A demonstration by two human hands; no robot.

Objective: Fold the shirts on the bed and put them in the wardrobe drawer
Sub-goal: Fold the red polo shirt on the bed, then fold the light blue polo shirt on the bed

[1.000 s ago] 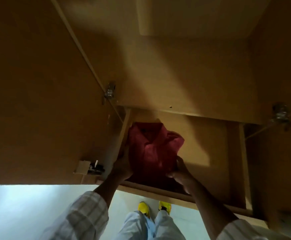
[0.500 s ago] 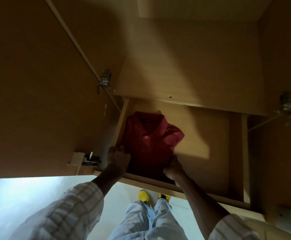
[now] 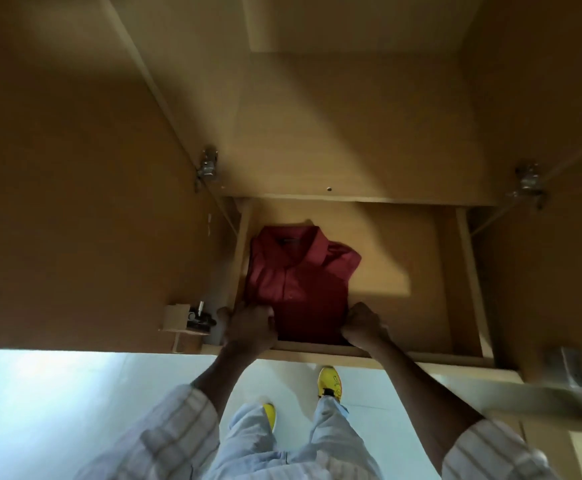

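Placing step, nearly finished. At far left, open wardrobe door [image 3: 75,202] with small latch [image 3: 198,318]. Then left hand [image 3: 248,329], fingers curled on near left corner of folded red shirt [image 3: 300,278]. Shirt flat in left part of the pulled-out drawer [image 3: 469,271], against left wall, collar away. Right hand [image 3: 362,325] curled at near right corner, grip probably light. Next, probably: release both corners without disturbing fold, withdraw hands, back to bed for another shirt.

Matt cloth shirt [image 3: 300,278] — smooth matt wood drawer [image 3: 404,244].
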